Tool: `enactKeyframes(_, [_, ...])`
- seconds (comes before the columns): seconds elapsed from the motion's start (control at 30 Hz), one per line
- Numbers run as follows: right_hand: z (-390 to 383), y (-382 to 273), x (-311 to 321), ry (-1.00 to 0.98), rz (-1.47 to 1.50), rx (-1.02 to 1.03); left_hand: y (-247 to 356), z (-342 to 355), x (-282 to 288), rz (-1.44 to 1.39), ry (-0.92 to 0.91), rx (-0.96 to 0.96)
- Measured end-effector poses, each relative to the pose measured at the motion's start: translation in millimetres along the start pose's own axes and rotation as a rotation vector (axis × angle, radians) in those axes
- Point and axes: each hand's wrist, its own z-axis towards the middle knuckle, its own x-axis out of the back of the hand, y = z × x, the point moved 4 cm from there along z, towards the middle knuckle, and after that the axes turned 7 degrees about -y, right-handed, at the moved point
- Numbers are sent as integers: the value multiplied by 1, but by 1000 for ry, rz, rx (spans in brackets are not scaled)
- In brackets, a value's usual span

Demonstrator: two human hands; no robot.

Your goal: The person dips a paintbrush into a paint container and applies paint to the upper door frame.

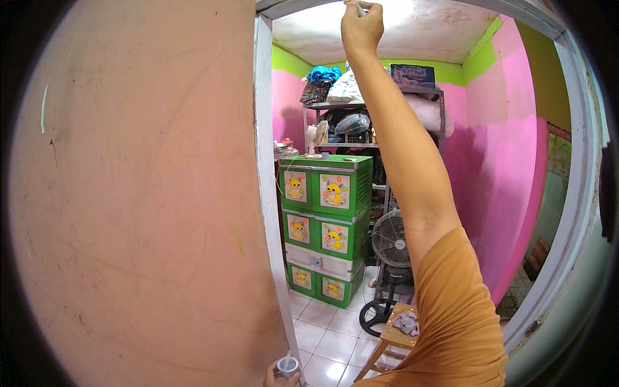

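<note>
My right arm is raised across the doorway, and my right hand is closed on a small pale tool, largely hidden by the fingers, at the top bar of the pale grey door frame. Low at the bottom edge, my left hand holds a small white cup with a stick standing in it. Beside that hand is a scuffed salmon-painted wall that fills the left side.
Through the doorway stand a green drawer cabinet, a metal shelf rack piled with bags and cloth, a pedestal fan, and a wooden stool holding a rag, on a white tiled floor between pink walls.
</note>
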Motion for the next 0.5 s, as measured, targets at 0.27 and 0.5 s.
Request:
enactKeyframes(0.27, [53,24,39,-85,-75,17,-1,7,-4,-17,-39,3])
enactKeyframes(0.5, [107,12,136,313,-157,184,-11,18,-7,45,-95,-42])
